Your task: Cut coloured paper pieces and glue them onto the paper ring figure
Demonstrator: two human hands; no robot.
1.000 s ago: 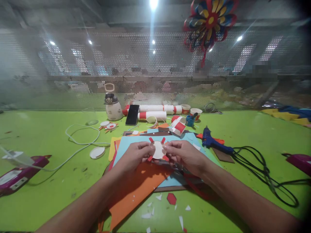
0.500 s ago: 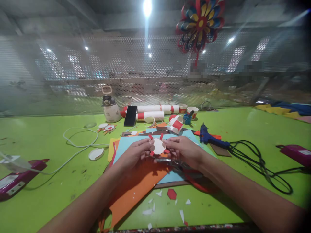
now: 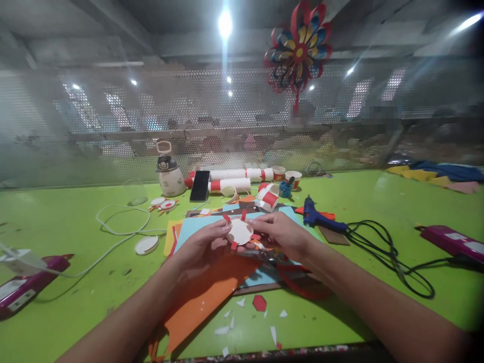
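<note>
Between my two hands is a white paper disc (image 3: 240, 232) with several short red strips sticking out from its rim. My left hand (image 3: 212, 241) grips its left edge, thumb on top. On the right edge, my right hand (image 3: 275, 233) pinches it near a red strip; a small orange-and-white piece shows just below these fingers. Under the hands lie stacked coloured sheets, with an orange sheet (image 3: 212, 297) on top and light blue paper (image 3: 196, 228) behind it. Something shiny beneath my right hand is partly hidden.
A blue glue gun (image 3: 321, 218) with a black cable lies at right. Further back are a phone (image 3: 199, 186), a bottle (image 3: 171, 180), white paper tubes (image 3: 230, 185) and paper cups (image 3: 293, 179). White scraps and a red hexagon (image 3: 259, 303) lie in front.
The whole view has shifted slightly, so the scene sits a little left and lower. Both hands keep hold of the disc, and the small orange-and-white piece now shows beneath my right fingers.
</note>
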